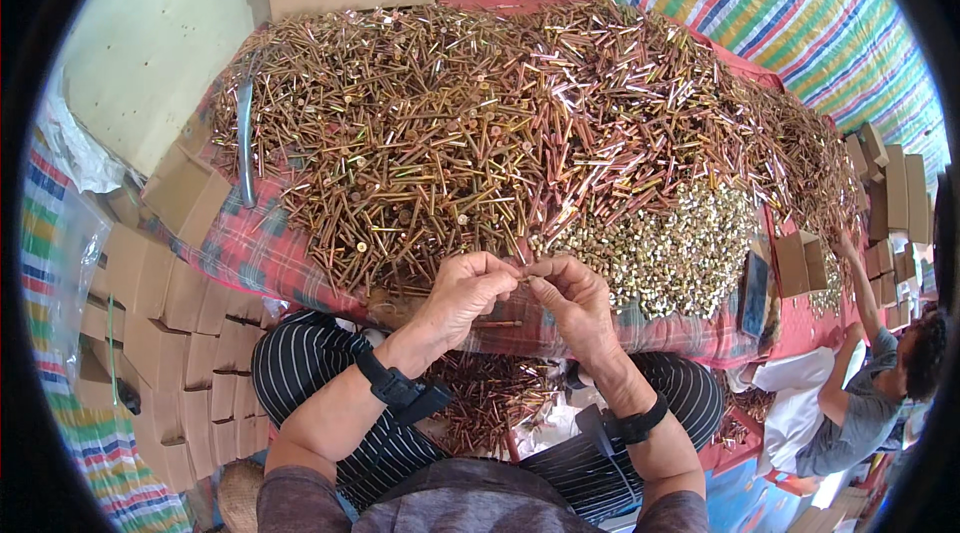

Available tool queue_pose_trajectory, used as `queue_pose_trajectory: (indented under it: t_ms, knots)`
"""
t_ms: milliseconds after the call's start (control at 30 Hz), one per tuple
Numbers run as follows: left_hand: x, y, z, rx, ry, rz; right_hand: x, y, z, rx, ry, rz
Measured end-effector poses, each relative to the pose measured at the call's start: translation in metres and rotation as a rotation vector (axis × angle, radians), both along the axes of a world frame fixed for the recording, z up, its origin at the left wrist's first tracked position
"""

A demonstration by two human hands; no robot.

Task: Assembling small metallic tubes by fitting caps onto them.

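Note:
My left hand (465, 293) and my right hand (577, 305) meet fingertip to fingertip at the near edge of a large heap of copper-coloured bolts (430, 148). Thumb and fingers are pinched on both hands. A slim reddish piece, like a bolt, shows where the fingertips join; most of it is covered by the fingers. Just beyond and to the right of my right hand lies a pile of small brass-coloured nuts (670, 258). The heap rests on a red plaid cloth (255, 248).
A curved metal strip (246, 143) stands at the heap's left. Cardboard boxes (160, 358) are stacked on the left. A dark phone-like slab (755, 293) and an open carton (800, 263) sit right of the nuts. More bolts (490, 398) lie between my knees. Another person (865, 408) works at far right.

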State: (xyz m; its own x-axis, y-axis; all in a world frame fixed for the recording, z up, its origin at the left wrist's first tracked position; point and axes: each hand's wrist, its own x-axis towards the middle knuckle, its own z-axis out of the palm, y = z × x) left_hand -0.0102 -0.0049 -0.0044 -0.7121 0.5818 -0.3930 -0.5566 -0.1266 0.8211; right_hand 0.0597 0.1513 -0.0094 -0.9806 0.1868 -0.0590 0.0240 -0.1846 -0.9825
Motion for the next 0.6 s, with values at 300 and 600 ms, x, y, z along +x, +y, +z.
queue_pose_trajectory:
  t_ms: [300, 600]
  knots:
    - [0.002, -0.001, -0.003, 0.021, 0.118, -0.001, 0.004, 0.000, 0.002, 0.430, 0.089, 0.005]
    - [0.005, -0.006, -0.007, -0.086, 0.358, -0.082, 0.006, 0.001, 0.004, 0.503, 0.029, 0.106]
